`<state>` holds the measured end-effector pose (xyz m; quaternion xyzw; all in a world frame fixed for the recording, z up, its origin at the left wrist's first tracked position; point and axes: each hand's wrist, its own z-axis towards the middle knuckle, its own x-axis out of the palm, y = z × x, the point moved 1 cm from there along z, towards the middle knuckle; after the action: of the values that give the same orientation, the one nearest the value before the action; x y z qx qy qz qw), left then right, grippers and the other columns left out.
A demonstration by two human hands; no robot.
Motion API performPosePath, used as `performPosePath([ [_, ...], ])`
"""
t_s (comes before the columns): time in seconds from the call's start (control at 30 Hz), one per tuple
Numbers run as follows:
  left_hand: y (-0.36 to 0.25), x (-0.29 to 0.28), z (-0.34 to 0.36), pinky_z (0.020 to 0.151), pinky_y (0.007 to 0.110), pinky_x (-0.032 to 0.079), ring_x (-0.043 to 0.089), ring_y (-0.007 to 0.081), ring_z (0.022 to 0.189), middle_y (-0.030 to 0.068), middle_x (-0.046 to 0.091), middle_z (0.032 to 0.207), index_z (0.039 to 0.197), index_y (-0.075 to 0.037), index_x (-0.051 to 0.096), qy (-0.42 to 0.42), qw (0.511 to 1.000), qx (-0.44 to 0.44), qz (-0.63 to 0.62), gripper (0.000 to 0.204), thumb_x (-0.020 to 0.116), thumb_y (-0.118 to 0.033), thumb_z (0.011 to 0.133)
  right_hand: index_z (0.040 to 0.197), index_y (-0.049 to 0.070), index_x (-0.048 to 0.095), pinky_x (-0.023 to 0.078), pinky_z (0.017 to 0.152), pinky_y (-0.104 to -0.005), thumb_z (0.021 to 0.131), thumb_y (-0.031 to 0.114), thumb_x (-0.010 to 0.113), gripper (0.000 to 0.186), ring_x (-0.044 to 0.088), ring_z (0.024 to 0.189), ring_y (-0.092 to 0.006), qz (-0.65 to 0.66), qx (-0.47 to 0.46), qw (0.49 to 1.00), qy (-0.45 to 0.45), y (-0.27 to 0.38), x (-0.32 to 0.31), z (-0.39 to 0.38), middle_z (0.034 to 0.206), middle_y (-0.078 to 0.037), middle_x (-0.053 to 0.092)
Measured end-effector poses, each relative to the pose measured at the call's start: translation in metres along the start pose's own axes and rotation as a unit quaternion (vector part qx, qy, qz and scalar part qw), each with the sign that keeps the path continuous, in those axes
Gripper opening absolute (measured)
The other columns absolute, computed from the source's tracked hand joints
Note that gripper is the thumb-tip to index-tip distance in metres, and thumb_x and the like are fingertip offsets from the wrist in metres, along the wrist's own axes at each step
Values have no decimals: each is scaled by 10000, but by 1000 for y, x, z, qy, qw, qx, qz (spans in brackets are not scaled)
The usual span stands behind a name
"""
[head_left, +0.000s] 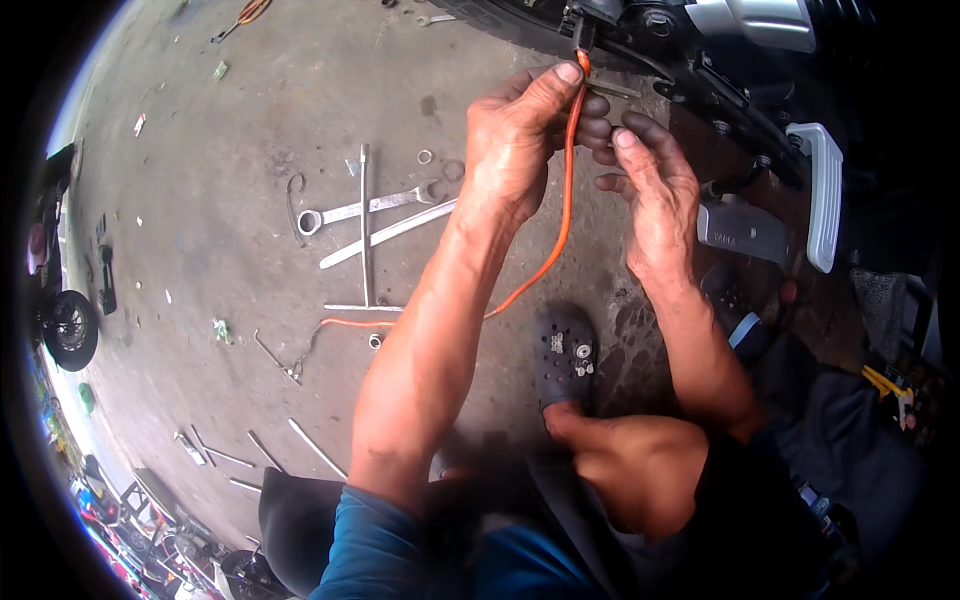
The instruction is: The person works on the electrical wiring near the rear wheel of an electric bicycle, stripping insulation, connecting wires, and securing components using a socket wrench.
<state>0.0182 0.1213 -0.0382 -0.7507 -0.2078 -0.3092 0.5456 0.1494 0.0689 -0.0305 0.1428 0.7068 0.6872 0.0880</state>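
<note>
My left hand (515,135) is closed at the upper middle, its thumb pressed beside an orange cable (566,200). The cable hangs across its darkened fingers, and its upper end meets a black part (585,35) of a motorcycle. Just right of the thumb, a thin flat metal piece (614,89) sticks out; I cannot tell what it belongs to. Close by on the right, my right hand (660,200) has its thumb and forefinger drawn together near the left fingertips. Whatever lies between them, if anything, is too small to make out. Lower down, the cable bends left behind my left forearm to the floor.
On the concrete floor at left lie a combination wrench (370,209), a flat metal bar (385,236), a T-handle wrench (365,230) and several thin rods. The motorcycle's silver pedal (825,198) stands at right. My clog (566,355) is below the hands.
</note>
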Motion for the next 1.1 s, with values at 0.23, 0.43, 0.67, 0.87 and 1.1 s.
performPosePath([
  [0.23,-1,9,8,732,359,527,662,258,758,181,665,890,1038,91,589,-29,998,41,29,424,598,-316,920,1137,68,606,461,782,-320,909,324,622,343,593,933,-155,159,87,981,65,-3,7,24,1034,-22,634],
  [0.43,-1,4,17,711,309,549,660,205,729,126,671,883,1101,39,558,-50,998,34,-21,324,632,-207,903,1132,85,612,437,819,-337,928,305,595,300,566,937,-148,167,51,982,65,-14,13,31,1044,-16,627],
  [0.67,-1,8,13,677,292,541,646,178,686,98,667,833,996,25,590,-40,995,89,-18,227,640,-174,899,1097,89,615,444,787,-310,903,294,632,284,575,881,-134,204,54,974,79,-9,16,32,987,-12,635],
  [0.87,-3,7,13,680,286,534,641,162,692,89,669,834,981,24,615,-56,994,94,30,224,658,-175,889,1172,99,576,380,913,-343,909,416,589,412,506,984,-148,235,104,958,130,1,23,35,1074,-2,576],
  [1.1,-4,8,11,720,286,526,641,157,774,95,674,898,1040,43,607,-57,992,110,37,236,669,-109,869,1113,96,590,369,925,-348,892,423,607,395,504,987,-159,257,118,955,93,-4,25,43,1059,-5,587],
])
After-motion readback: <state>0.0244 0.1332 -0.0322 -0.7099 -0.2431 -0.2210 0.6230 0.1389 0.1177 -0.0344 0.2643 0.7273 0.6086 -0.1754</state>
